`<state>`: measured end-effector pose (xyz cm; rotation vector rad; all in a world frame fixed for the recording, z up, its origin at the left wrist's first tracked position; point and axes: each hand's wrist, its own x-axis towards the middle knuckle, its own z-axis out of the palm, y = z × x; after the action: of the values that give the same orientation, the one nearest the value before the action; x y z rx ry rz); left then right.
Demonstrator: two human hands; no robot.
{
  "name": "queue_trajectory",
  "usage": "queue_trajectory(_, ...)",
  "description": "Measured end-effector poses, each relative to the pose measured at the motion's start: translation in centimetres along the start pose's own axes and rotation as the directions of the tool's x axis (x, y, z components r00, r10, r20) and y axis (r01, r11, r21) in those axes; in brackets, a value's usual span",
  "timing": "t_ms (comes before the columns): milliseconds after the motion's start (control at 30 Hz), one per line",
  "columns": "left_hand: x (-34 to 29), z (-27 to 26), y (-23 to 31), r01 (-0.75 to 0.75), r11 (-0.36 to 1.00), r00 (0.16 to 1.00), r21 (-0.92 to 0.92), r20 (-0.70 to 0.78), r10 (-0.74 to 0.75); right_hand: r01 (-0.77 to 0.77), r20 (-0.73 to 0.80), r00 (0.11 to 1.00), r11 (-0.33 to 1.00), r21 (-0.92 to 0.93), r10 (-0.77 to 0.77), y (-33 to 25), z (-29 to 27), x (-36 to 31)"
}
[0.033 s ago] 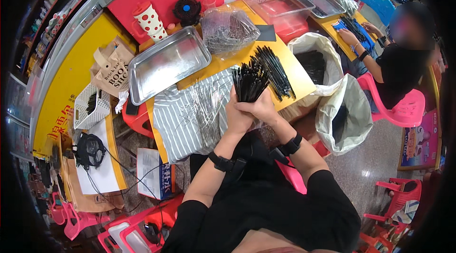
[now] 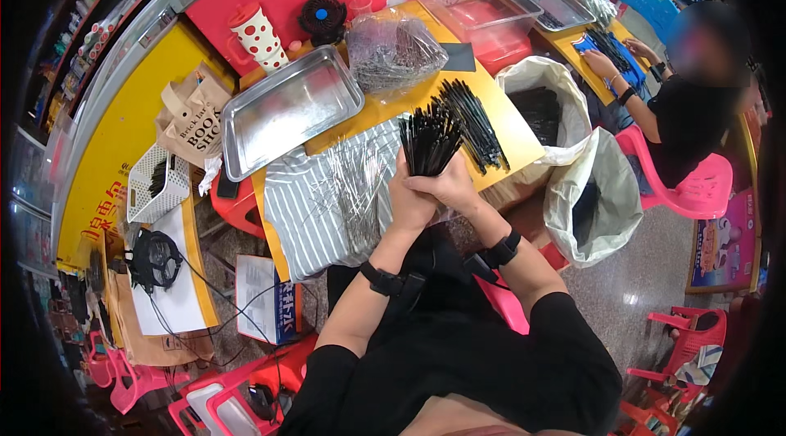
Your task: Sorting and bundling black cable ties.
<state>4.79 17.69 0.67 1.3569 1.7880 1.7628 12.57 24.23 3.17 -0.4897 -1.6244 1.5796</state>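
Both hands clamped on one bundle of thin black sticks [image 2: 430, 141] — left hand [image 2: 412, 205] wrapped round the lower end, right hand [image 2: 450, 185] closed on it from the other side, thumb across. Bundle is held roughly upright, tops fanned a bit, over the near part of the yellow tabletop [image 2: 514, 129]. Second pile of black sticks [image 2: 475, 126] lies just right of it on the table. To the left, loose clear sticks [image 2: 354, 203] (very fine, can't separate them) on a gray-and-white striped cloth [image 2: 296, 211]. Behind that: metal tray [image 2: 295, 112], bare inside, and a clear plastic bag [image 2: 399, 51] with its contents hard to make out. Two white sacks [image 2: 610, 219] stand right of the table — dark contents in both. Co-worker [image 2: 692, 121] sits upper right, hands at black sticks on another table.
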Motion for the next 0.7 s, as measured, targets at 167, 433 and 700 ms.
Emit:
queue_trajectory(167, -0.4, 0.2, 0.3, -0.059, 0.998, 0.998, 0.023, -0.033, 0.059, 0.007, 0.000, 1.000, 0.997, 0.078, -0.007, -0.2, 0.0, -0.2)
queue_trajectory(433, 0.6, 0.0, 3.9, -0.296, 0.886, 0.955, 0.357, 0.128, 0.268, 0.056, -0.188, 0.982, 0.944, 0.325, 0.006, -2.0, -0.3, -0.9)
queue_trajectory(700, 0.2, 1.3, 9.5, -0.242, 0.744, 0.913, 0.623, 0.405, -0.042, -0.130, -0.165, 0.940, 0.762, 0.634, 0.298, -3.4, -3.5, -1.1)
